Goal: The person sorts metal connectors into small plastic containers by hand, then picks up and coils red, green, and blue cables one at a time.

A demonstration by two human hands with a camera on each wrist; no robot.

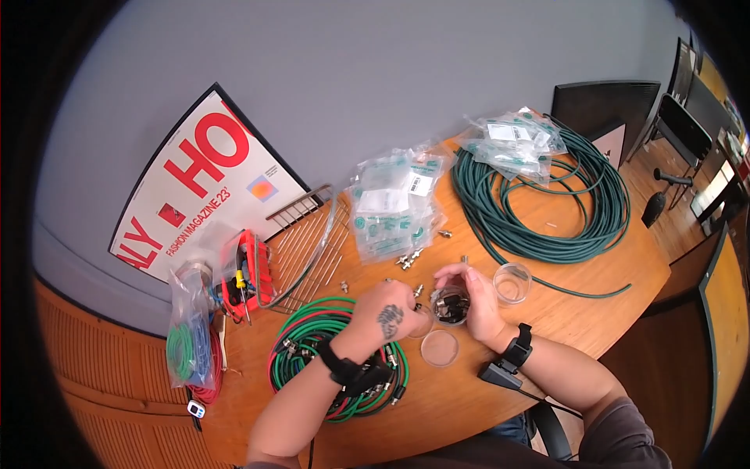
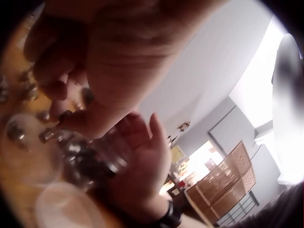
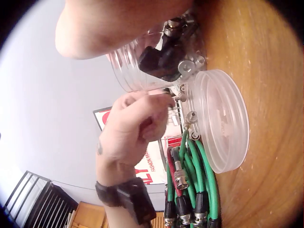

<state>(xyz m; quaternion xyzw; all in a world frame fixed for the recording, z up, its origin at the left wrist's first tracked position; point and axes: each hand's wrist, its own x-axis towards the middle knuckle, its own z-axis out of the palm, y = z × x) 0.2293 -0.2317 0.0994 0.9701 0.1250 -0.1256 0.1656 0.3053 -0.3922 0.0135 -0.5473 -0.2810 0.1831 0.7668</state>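
Observation:
My left hand (image 1: 387,309) is low over the table, its thumb and fingers pinching a small metal connector (image 2: 49,135). A clear round plastic dish (image 2: 34,167) lies beneath those fingers, with a metal piece in it. My right hand (image 1: 482,306) curls around the side of a clear plastic jar (image 1: 451,306). Black and silver connector parts (image 3: 161,61) fill the jar's bottom, as the right wrist view shows. Just in front of the jar lies a clear round lid (image 1: 440,348). Several loose metal connectors (image 1: 410,258) are scattered beyond my left hand.
Another clear round container (image 1: 512,284) stands right of my right hand. Coiled green and red cables (image 1: 312,313) lie at left, below a wire rack (image 1: 308,254) and a red tool box (image 1: 248,270). Plastic bags (image 1: 394,207) and a big dark green cable coil (image 1: 547,242) occupy the back.

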